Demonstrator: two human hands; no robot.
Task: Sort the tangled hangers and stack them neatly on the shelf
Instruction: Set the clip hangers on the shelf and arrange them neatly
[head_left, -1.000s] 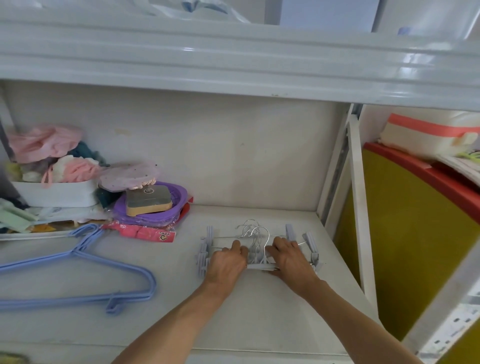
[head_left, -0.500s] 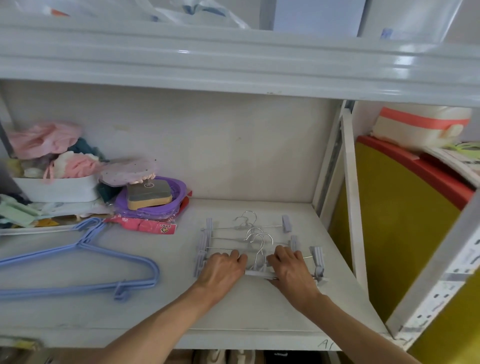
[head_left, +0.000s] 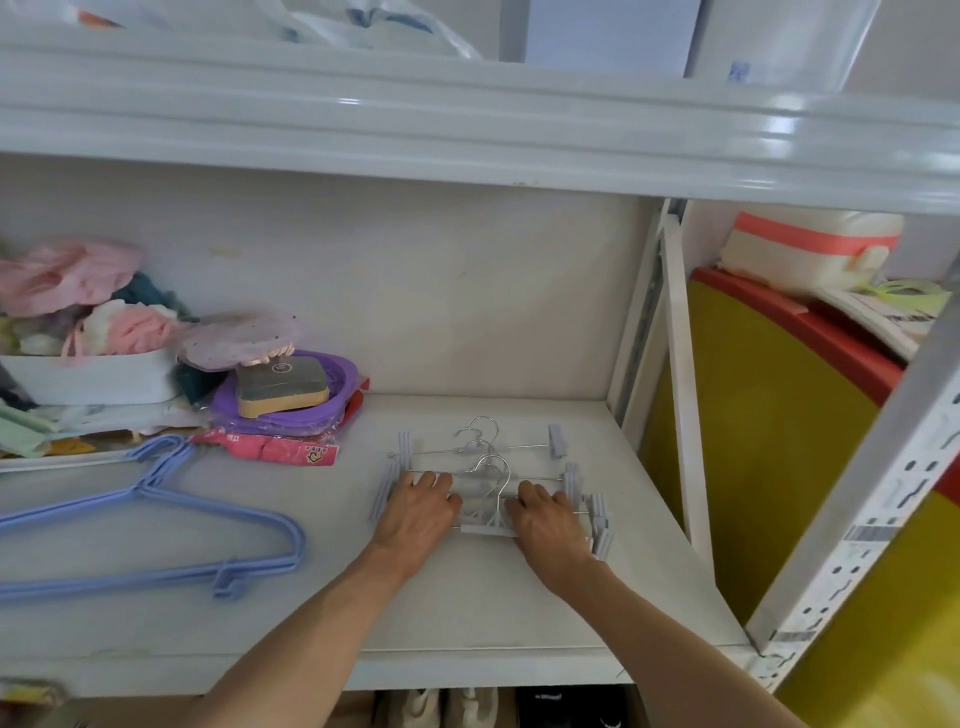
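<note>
Two hands on the clip hangers (head_left: 485, 475): thin chrome wire hooks and rods, pale grey-lilac plastic clips at each rod end, lying flat in a loose overlapping stack on the right half of the white matte shelf (head_left: 467, 613). Left hand (head_left: 418, 512) lies palm-down over the left part of the stack, fingers curled onto the rods; right hand (head_left: 550, 522) does the same on the right part, fingertips curled over the front bars. Looks like both are gripping the front hangers, though the fingertips are partly hidden. Farthest hanger sits apart toward the back wall, untouched. Left of the stack: blue coated-wire hangers (head_left: 156, 525), triangular, nested flat. Behind those, a purple plastic basin (head_left: 306, 410) holding a tan-and-grey sponge block (head_left: 283, 387), a red crinkly packet (head_left: 270, 448) under it, and a white bin (head_left: 88, 376) stuffed with pink fluffy cloth. Glossy white metal shelf lip overhead; perforated white upright on the right. Versus 0.5 s ago: both hands sit on the same spots, front bars look pulled slightly nearer the shelf edge, and the gap to the rear hanger is a bit wider. Blue hangers unchanged.
</note>
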